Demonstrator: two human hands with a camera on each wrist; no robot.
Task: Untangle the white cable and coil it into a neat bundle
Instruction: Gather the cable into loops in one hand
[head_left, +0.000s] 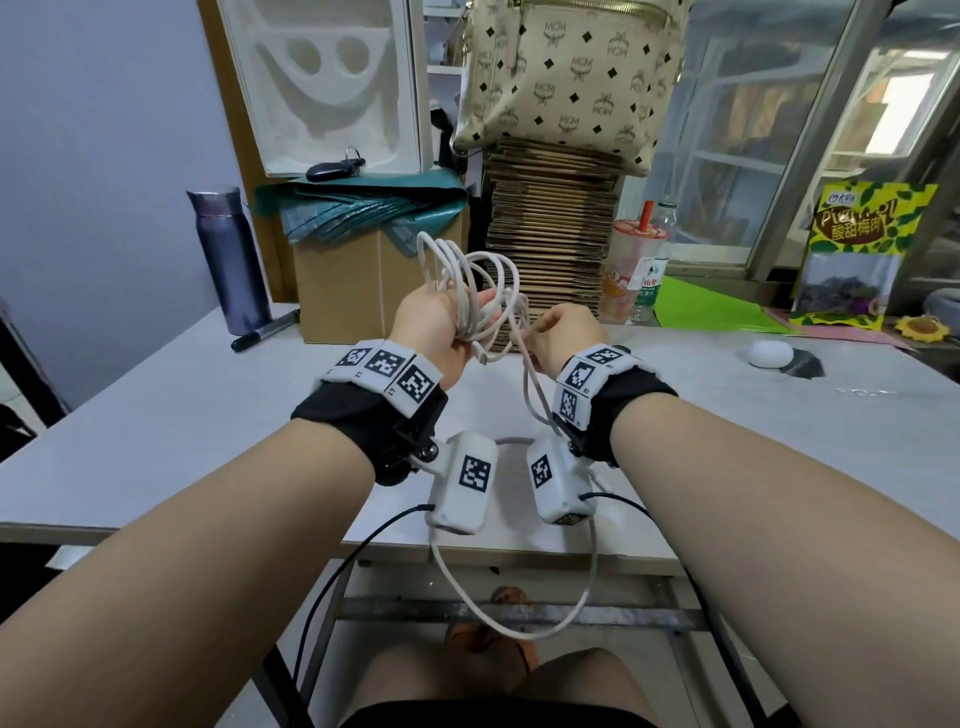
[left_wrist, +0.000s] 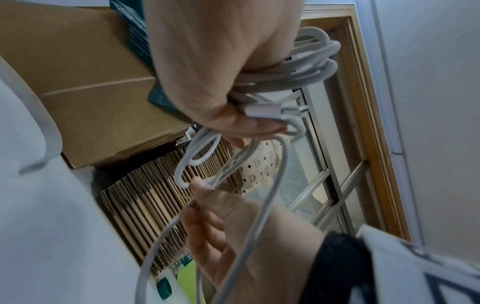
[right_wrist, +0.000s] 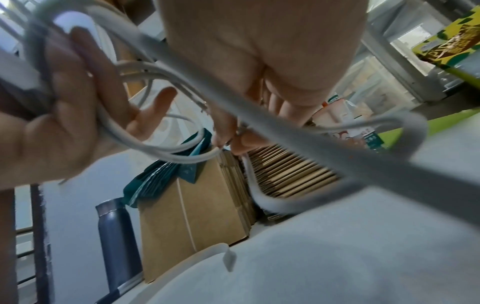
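From the head view, the left hand (head_left: 434, 322) grips a bunch of loops of the white cable (head_left: 483, 291) raised above the desk (head_left: 208, 415), while the right hand (head_left: 563, 338) pinches a single strand just beside the bundle. A long slack loop hangs from the hands, over the desk's near edge and down toward the knees. The coiling step looks part done: several turns are gathered and the hanging run still needs to be wound in.

From the left wrist view, the left hand (left_wrist: 215, 67) is clenched round the gathered turns, with a connector plug (left_wrist: 272, 110) poking out beside the thumb. The right hand (left_wrist: 233, 226) grasps a strand between thumb and fingers below.

The right wrist view is blurred; the right hand (right_wrist: 259, 61) seems to pinch the strand near its fingertips, and the left hand's fingers look partly spread around the loops.

The next move probably calls for drawing up the slack and laying another turn over the left hand. There is free room above the desk in front; the cardboard box (head_left: 353, 291) and drink cup (head_left: 631, 270) stand near behind.
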